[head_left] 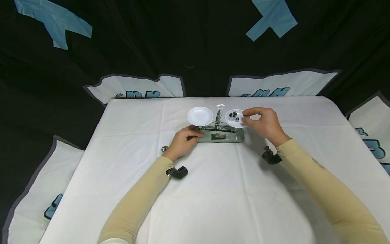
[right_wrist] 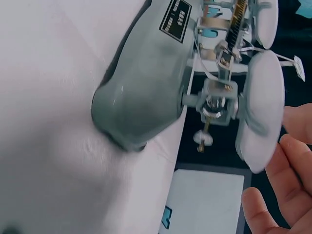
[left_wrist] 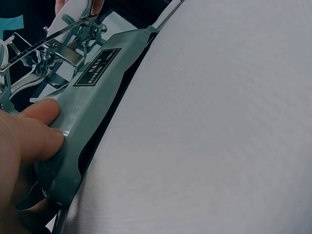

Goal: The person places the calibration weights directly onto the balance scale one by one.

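A balance scale [head_left: 234,137] with a grey-green base and two white pans stands on the table. My left hand [head_left: 182,141] holds the left end of its base, the thumb side over the top and a finger lower down in the left wrist view. Bare of objects is the left pan [head_left: 200,116]. Several small metal weights [head_left: 232,116] stand on the right pan [head_left: 233,124]. My right hand [head_left: 264,122] is at this pan's right edge, thumb and index fingertips apart at the rim. From the right wrist, the pan partly hides the fingertips [right_wrist: 287,141].
White cloth covers the table [head_left: 207,203]. Behind the table hangs a black curtain [head_left: 207,40] with blue and white patches. Black wrist cameras [head_left: 177,173] sit at both wrists, and a small round metal piece [head_left: 165,148] shows beside the left wrist.
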The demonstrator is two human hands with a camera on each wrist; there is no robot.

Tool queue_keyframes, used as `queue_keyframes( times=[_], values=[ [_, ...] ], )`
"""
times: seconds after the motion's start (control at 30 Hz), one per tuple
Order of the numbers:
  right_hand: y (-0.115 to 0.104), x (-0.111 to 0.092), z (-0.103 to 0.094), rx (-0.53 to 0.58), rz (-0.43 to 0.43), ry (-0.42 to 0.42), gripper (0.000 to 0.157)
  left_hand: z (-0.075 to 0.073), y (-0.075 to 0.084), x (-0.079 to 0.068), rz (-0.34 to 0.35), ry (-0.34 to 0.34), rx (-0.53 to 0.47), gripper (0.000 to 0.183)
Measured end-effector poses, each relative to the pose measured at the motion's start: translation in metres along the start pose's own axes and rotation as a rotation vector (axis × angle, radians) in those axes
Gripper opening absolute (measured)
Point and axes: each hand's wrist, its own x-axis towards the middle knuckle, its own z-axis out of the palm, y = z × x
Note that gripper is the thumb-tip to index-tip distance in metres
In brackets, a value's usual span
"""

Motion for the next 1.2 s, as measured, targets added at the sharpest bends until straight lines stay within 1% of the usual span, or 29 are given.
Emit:
queue_keyframes(
  times=[0.1,0.27,0.47,0.63,0.8,1.07,1.2],
  values=[
    [0.006,-0.005,-0.008,0.001,-0.018,0.04,0.028,0.0,0.0,0.0,-0.004,-0.002,-0.007,0.024],
    [0.019,-0.016,-0.024,0.028,-0.017,0.071,0.03,0.0,0.0,0.0,-0.006,-0.004,-0.007,0.024],
    [0.038,-0.033,-0.04,0.027,0.045,0.066,0.036,0.001,0.0,-0.001,0.002,-0.001,0.004,0.023],
    [0.054,-0.047,-0.047,0.013,0.083,0.072,0.039,0.0,-0.001,0.0,-0.002,0.003,-0.003,0.023],
    [0.068,-0.06,-0.049,0.026,0.114,0.074,0.039,0.001,-0.002,0.001,0.002,-0.001,-0.004,0.024],
    [0.084,-0.075,-0.04,0.026,0.105,0.074,0.035,0.001,-0.002,0.0,0.009,0.0,-0.023,0.024],
    [0.087,-0.08,-0.039,0.033,0.133,0.044,0.036,0.0,-0.001,0.001,0.01,-0.001,-0.019,0.024]
  ],
)
